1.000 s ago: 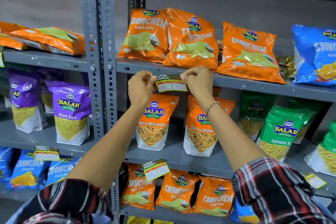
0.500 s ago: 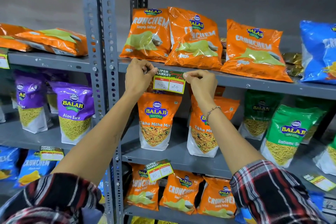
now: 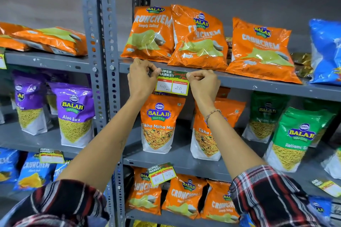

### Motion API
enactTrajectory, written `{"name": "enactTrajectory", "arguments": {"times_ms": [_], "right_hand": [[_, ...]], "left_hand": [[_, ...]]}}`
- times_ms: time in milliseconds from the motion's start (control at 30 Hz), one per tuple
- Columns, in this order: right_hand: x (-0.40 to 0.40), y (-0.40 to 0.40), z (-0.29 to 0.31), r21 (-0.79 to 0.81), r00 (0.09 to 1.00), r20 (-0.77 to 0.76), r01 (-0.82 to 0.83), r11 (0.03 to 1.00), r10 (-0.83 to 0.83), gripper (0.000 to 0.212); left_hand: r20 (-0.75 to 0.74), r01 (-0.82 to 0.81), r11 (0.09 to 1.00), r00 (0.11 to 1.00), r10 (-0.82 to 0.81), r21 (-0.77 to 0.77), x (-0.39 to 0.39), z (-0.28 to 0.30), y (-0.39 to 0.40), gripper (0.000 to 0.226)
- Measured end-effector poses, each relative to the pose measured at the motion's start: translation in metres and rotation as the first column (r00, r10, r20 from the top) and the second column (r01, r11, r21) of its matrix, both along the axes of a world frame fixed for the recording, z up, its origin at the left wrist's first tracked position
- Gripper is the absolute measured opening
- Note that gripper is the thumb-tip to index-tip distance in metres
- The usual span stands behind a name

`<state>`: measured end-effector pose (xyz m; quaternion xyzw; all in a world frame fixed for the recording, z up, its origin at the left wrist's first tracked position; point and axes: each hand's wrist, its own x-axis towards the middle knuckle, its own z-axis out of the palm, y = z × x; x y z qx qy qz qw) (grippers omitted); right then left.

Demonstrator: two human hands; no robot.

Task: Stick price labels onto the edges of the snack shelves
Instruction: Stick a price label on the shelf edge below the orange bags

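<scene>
Head view: price label (image 3: 172, 84) held flat against the front edge of the upper shelf (image 3: 258, 84), directly below the orange Crunchem bags (image 3: 200, 37). Green header reading "SUPER MARKET", two white boxes marked 40 and 20. Lower part of label hanging below the shelf lip, in front of the Tikha Mitha Mix pouch (image 3: 158, 121).

Left hand (image 3: 141, 81) pinched closed on the label's upper left corner, thumb and forefinger meeting at the edge. Right hand (image 3: 203, 84) likewise pinched on the upper right corner, fingers curled. Both grips tight, nothing else held. Bracelet on right wrist; plaid sleeves pushed back at both forearms.

Step in hand, as judged: positioning and pressing the top strip onto the shelf lip. Adhesion not confirmable from this view. Next move likely calls for firm pressure along the top strip, a check that the label sits level, then release of both corners.

Shelf below carrying a similar label (image 3: 162, 173), tilted, marked 80 and 40. Further labels noted at the lower left shelf edge (image 3: 51, 155) and lower right (image 3: 327, 187); a partial one at far left.

Shelving: grey slotted-angle steel uprights (image 3: 103, 61), grey decks. Purple Aloo Sev pouches (image 3: 74, 114) left, green Ratlami Sev pouches (image 3: 295, 138) right, blue bags at far right and lower left. Plain grey wall behind; dim overhead.
</scene>
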<state>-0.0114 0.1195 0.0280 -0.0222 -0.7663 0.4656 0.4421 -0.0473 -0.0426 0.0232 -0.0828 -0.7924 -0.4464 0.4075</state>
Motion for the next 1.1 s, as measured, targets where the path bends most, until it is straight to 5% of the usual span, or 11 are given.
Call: {"name": "enactTrajectory", "arguments": {"times_ms": [100, 200, 433, 700, 1100], "right_hand": [[-0.001, -0.003, -0.002, 0.036, 1.0, -0.01, 0.026, 0.999, -0.025, 0.01], [-0.002, -0.007, -0.005, 0.017, 0.999, -0.024, 0.028, 0.999, -0.028, 0.034], [-0.008, -0.021, -0.012, 0.063, 0.983, -0.109, 0.158, 0.985, -0.151, 0.059], [-0.007, -0.002, -0.008, -0.022, 0.993, -0.091, 0.077, 0.997, -0.079, 0.042], [0.006, 0.022, -0.006, -0.039, 0.994, -0.094, -0.061, 0.997, 0.057, 0.024]], "left_hand": [[-0.021, -0.001, 0.999, 1.0, 0.002, 0.054, 0.002, -0.002, 0.002, 0.022], [-0.035, 0.034, 0.989, 0.999, -0.029, 0.146, 0.004, -0.002, 0.003, 0.039], [-0.032, -0.085, 0.992, 0.996, 0.089, 0.091, 0.005, -0.011, 0.022, 0.068], [-0.121, 0.051, 0.974, 0.992, -0.025, 0.219, -0.006, -0.012, 0.0, 0.029], [-0.176, 0.001, 0.977, 0.984, 0.037, 0.211, 0.01, -0.012, 0.013, 0.016]]}}
